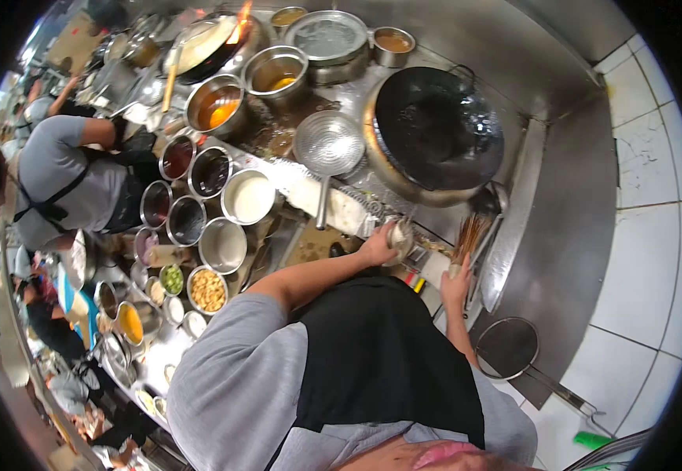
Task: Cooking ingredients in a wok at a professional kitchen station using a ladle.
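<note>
Brush point(471, 233) fills closed right grip point(455, 286) by stove edge point(344, 217), a gap from left grip point(377, 246) clasping pale item point(401, 234).

Flames point(242, 22) rose from a wok point(217, 71) at the upper left, near a steel pot point(233, 132) that held orange liquid point(221, 115). Below it, dark sauces point(210, 173) and a white liquid point(248, 196) filled round containers set close together, with golden-tan chunks point(208, 290) and chopped greens point(172, 279) in smaller bowls nearby. A co-worker point(78, 180) in a grey top and dark cap stood left of these, while a round mesh sieve point(507, 348) showed at the lower right, near white tiles point(639, 267).
</note>
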The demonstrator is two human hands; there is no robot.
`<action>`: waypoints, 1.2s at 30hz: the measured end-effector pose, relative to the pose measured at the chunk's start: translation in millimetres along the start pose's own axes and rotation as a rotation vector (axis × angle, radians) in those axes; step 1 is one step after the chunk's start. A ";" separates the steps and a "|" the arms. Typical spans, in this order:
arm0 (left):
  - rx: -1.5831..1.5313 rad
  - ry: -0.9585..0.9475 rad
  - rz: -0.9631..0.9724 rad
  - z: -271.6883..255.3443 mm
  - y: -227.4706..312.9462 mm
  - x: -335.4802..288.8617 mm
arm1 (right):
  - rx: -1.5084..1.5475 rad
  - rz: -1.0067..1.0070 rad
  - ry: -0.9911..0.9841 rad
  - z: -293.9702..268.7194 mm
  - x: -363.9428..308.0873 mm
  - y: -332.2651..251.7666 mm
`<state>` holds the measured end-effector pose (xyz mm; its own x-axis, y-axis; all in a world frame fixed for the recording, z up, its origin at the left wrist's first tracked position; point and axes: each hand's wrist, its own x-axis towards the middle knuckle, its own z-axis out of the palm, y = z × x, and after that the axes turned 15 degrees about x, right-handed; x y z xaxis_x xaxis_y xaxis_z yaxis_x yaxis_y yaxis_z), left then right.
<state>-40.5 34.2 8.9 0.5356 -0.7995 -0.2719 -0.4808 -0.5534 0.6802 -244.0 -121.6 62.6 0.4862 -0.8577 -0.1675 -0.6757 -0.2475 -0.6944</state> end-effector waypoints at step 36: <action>-1.668 -0.551 -0.309 -56.6 12.2 45.7 | -0.483 -0.408 -0.233 59.3 302.4 -260.3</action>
<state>17.4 4.2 43.3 0.0218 -0.8945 -0.4466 0.9137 -0.1635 0.3721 111.8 -289.8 151.2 0.8252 -0.5467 -0.1424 -0.5584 -0.7511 -0.3522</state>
